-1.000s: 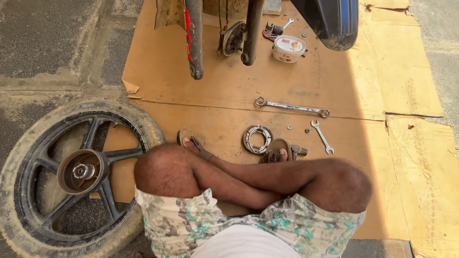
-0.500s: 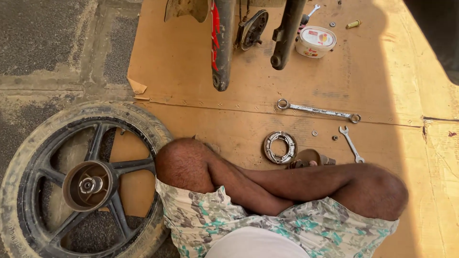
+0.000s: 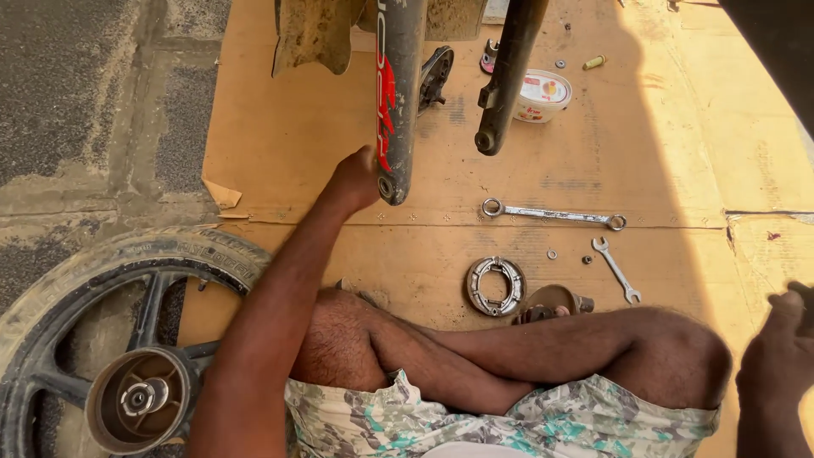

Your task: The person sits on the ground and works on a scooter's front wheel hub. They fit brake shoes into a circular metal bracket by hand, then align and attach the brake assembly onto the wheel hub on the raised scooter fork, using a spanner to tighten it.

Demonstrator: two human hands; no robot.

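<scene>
I sit cross-legged on brown cardboard [image 3: 288, 136]. My left hand [image 3: 354, 178] reaches forward and grips the lower end of the left fork leg [image 3: 398, 102], a black tube with red marking. The right fork leg [image 3: 507, 76] hangs beside it, untouched. My right hand [image 3: 780, 343] is raised at the right edge, fingers curled around something dark that I cannot make out. A round brake shoe assembly [image 3: 496, 286] lies just beyond my shins. A long ring spanner [image 3: 551, 215] and a small open-end spanner [image 3: 616, 269] lie further out.
A removed motorcycle wheel [image 3: 127, 339] with tyre and drum hub lies at my left on the pavement. A white tub [image 3: 543, 95], a brake plate [image 3: 435, 76], small nuts and a mudguard [image 3: 312, 34] sit at the far side.
My left arm has lifted from my lap and reached forward to the left fork leg. My right hand has come up at the right edge. The view has shifted left.
</scene>
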